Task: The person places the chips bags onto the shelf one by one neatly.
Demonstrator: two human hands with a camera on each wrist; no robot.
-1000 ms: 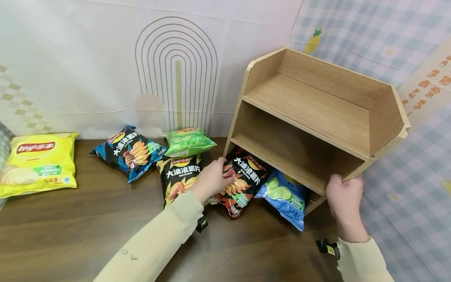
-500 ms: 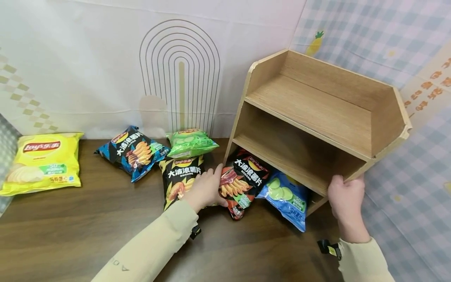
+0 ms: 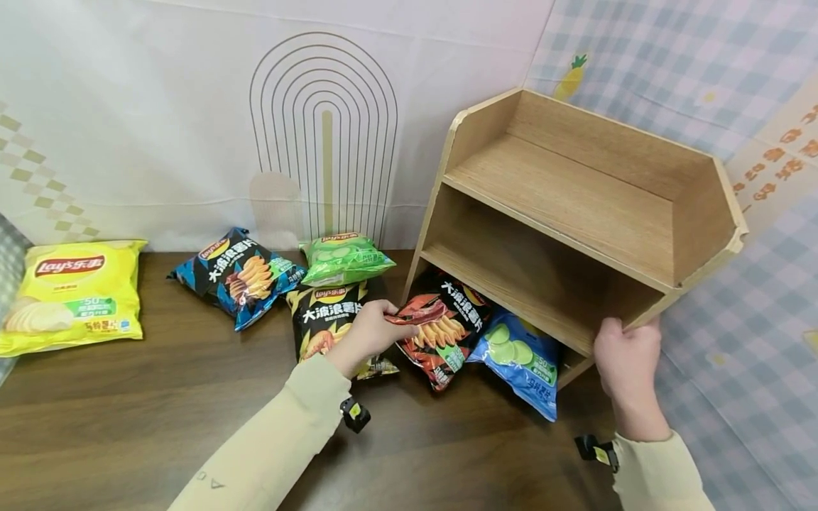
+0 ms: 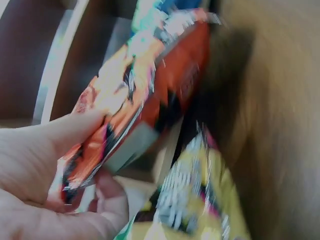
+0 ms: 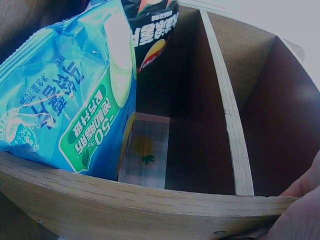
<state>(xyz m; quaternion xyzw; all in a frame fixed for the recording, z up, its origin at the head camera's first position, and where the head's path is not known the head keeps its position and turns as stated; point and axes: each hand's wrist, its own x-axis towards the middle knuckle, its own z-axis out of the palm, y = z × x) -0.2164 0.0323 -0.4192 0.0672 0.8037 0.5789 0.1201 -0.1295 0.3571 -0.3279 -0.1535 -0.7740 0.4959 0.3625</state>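
My left hand [image 3: 372, 331] pinches the left edge of a black and red chip bag [image 3: 441, 330] between thumb and fingers; the left wrist view shows that bag [image 4: 135, 95] tilted up in the grip. The bag's upper end is under the lowest shelf board of a wooden shelf unit [image 3: 543, 238]. Beside it a blue chip bag [image 3: 517, 355] sticks out of the same bottom compartment. My right hand [image 3: 629, 372] grips the unit's right side panel near its front edge. In the right wrist view the blue bag [image 5: 75, 95] stands against that panel, and only part of the hand shows.
Left of the unit lie a black and yellow chip bag [image 3: 326, 319], a green bag [image 3: 345, 259] and a black and blue bag [image 3: 239, 277]. A large yellow bag [image 3: 73, 298] lies far left on the wooden table [image 3: 192, 404]. Printed cloth [image 3: 160, 128] hangs behind.
My left hand lay over the gap between the black and yellow bag and the red one; now it pinches the red bag's left edge, which has lifted. The right hand keeps its place.
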